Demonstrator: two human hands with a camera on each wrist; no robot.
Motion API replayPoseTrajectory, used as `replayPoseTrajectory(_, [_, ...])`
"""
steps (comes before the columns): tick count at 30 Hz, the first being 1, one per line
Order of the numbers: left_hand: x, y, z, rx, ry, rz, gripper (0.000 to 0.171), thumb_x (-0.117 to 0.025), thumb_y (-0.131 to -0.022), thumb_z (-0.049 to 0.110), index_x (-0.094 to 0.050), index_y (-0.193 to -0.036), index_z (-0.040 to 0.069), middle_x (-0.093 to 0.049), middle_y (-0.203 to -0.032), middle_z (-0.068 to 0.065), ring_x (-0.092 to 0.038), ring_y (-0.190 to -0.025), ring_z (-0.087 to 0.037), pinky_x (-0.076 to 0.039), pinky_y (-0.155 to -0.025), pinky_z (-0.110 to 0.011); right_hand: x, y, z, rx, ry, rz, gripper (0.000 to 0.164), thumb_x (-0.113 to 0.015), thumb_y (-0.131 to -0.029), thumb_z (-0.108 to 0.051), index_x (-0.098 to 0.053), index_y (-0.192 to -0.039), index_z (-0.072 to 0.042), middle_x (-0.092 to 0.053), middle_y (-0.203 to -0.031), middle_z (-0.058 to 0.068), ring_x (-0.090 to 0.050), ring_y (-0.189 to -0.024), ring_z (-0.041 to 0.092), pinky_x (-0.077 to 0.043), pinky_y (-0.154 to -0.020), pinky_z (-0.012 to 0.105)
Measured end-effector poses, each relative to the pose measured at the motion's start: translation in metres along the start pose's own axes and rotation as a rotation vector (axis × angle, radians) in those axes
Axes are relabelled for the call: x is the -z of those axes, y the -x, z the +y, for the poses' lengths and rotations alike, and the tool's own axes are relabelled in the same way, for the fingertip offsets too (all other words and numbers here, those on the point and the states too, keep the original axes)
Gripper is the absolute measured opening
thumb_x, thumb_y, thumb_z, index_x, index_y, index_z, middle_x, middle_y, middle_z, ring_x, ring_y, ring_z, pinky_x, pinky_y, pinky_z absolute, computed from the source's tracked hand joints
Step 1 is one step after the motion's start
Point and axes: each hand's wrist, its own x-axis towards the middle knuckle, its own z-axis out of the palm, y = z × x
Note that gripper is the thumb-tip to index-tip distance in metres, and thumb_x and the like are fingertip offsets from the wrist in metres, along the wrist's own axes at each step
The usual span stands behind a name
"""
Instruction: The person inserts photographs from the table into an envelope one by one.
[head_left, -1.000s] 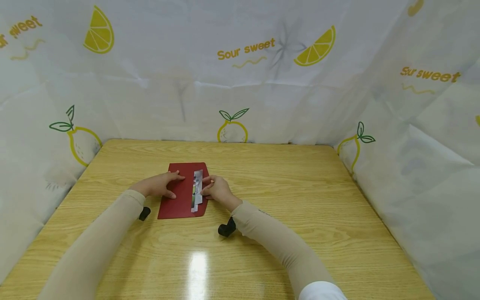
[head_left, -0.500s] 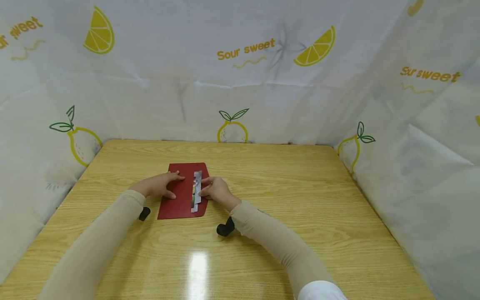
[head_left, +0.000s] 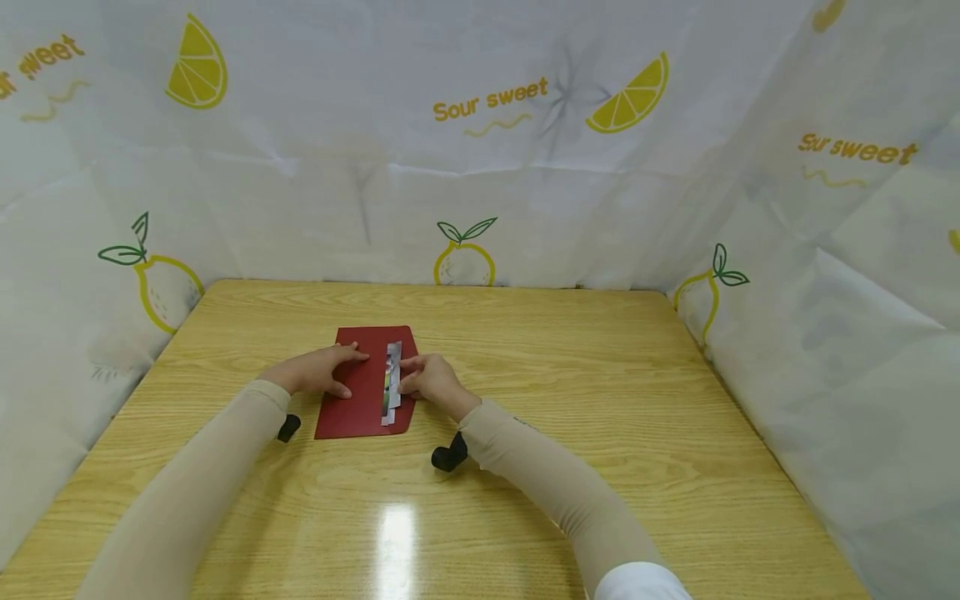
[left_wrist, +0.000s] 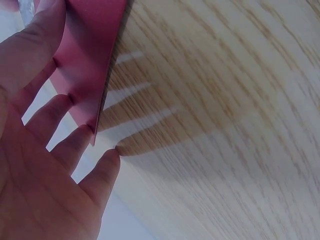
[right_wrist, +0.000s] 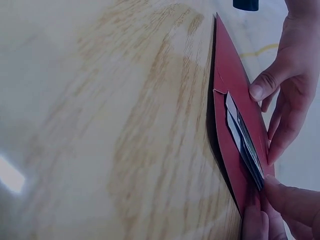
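Observation:
A red paper envelope [head_left: 363, 383] lies on the table, its flap side toward the right. From its opening a thin stack of printed papers, perhaps photos [head_left: 393, 390], sticks out unevenly. My left hand [head_left: 317, 369] rests on the envelope's left part with fingers spread; in the left wrist view its fingertips touch the red edge [left_wrist: 90, 55]. Over the flap, my right hand [head_left: 438, 385] pinches the outer edge of the papers. The right wrist view has the thumb at the end of the stack [right_wrist: 243, 145] and curled fingers lower down by the flap.
The wooden table [head_left: 562, 400] stretches around the envelope. Black wrist-worn devices [head_left: 450, 455] hang below both forearms. A white curtain with lemon prints [head_left: 315, 208] encloses the back and sides of the table.
My right hand has shifted slightly left, and a narrower strip of the papers shows outside the envelope. The left hand and the envelope stay in place.

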Motion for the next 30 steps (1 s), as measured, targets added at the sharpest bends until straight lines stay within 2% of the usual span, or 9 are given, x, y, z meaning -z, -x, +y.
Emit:
replayPoseTrajectory(9, [0.0000,-0.0013,0.0004,0.000,-0.006,-0.001,0.067,-0.070,-0.089,0.017,-0.039,-0.147,0.003,-0.016,-0.157,-0.030,-0.018,-0.143,-0.049,-0.028,-0.112,-0.058,-0.0006,-0.0004,0.0001,-0.003,-0.024,0.015,0.040,-0.070,-0.084,0.004,-0.065,-0.123,-0.004,-0.072,-0.084,0.018,-0.062,-0.065,0.010,-0.054,-0.062,0.022])
replayPoseTrajectory(20, [0.0017,0.0013,0.0020,0.000,-0.008,-0.005,0.067,-0.070,-0.089,0.016,-0.039,-0.147,0.002,-0.016,-0.156,-0.030,-0.017,-0.143,-0.049,-0.028,-0.113,-0.058,-0.0019,-0.0023,0.0014,0.000,-0.016,0.027,0.034,-0.073,-0.082,0.003,-0.068,-0.115,-0.003,-0.072,-0.080,0.012,-0.061,-0.064,0.007,-0.051,-0.058,0.019])
replayPoseTrajectory(30, [0.0009,0.0010,0.0007,-0.009,-0.004,0.003,0.068,-0.071,-0.088,0.016,-0.040,-0.146,0.001,-0.017,-0.156,-0.031,-0.018,-0.142,-0.050,-0.029,-0.112,-0.058,-0.0007,-0.0002,0.0030,0.025,-0.008,-0.003,0.036,-0.074,-0.083,-0.001,-0.068,-0.119,-0.004,-0.075,-0.090,0.014,-0.067,-0.076,0.011,-0.056,-0.068,0.024])
